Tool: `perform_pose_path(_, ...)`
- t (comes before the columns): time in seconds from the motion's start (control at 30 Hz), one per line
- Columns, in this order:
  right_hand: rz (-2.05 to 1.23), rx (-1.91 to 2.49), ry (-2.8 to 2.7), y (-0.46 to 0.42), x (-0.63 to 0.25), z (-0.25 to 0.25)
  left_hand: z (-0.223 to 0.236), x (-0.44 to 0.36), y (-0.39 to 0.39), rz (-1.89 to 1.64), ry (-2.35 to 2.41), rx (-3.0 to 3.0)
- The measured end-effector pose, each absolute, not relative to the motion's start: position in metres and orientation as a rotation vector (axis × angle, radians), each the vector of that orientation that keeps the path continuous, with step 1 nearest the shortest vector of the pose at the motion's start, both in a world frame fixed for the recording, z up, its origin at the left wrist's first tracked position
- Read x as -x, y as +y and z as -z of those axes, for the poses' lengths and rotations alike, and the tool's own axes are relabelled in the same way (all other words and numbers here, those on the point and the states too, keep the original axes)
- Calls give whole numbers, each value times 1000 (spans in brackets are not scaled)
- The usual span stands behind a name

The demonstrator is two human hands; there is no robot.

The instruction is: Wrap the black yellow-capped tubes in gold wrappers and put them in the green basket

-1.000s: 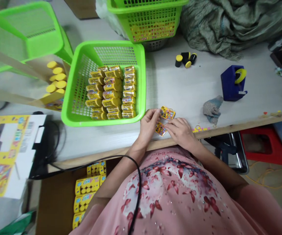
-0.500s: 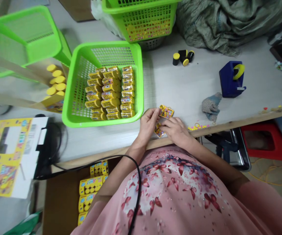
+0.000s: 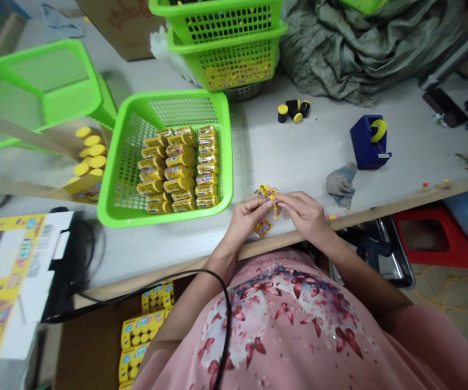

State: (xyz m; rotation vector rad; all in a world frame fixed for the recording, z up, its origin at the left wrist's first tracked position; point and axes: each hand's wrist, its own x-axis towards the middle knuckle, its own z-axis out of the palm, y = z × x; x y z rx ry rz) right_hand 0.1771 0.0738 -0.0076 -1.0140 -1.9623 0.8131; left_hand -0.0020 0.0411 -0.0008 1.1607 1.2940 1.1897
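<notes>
Close to the table's front edge, my left hand (image 3: 247, 216) is closed, its thumb and fingers pinching a small yellow printed sheet (image 3: 275, 207), possibly a label. The fingertips of my right hand (image 3: 306, 215) pinch the same sheet from the other side. Just below lies another small yellow printed sheet (image 3: 263, 228), flat on the table. More yellow printed pieces (image 3: 265, 189) show right behind my fingers; how many there are is hidden. A few small pink and yellow bits (image 3: 332, 216) lie beside my right wrist.
Left of my hands stands a green basket (image 3: 228, 162) of yellow-wrapped cylinders (image 3: 179, 172). Stacked green baskets (image 3: 234, 40) stand behind. To the right are a crumpled cloth (image 3: 341, 184), a blue tape dispenser (image 3: 369, 143) and several black tubs with yellow lids (image 3: 283, 114). A black cable (image 3: 226, 303) crosses my front.
My right hand has lifted off the lower sheet and come up to my left fingertips. A yellow sheet is now raised between both hands. The view has tilted slightly upward.
</notes>
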Motion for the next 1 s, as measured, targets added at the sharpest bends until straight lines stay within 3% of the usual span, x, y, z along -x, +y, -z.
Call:
perform_pose_path(0.13,-1455,1100,-1385,75,-161,16,5,2,41,-1209,1303,-1001)
perform_pose_path(0.27,-1596,1211,-1239,74,-155,18,6,1,41,-1192,1290,-922)
perform_pose_path(0.53,-1373,1057,-1720,136,-173,2,6,3,42,-1117,1283,-575)
perform_pose_path(0.8,-369,1682,-1921,305,-150,-12,0,2,44,-1160,1193,-460)
perform_pose_path(1.0,-178,1697,-2097,318,-135,1,-3,3,44,-1176,1160,-437)
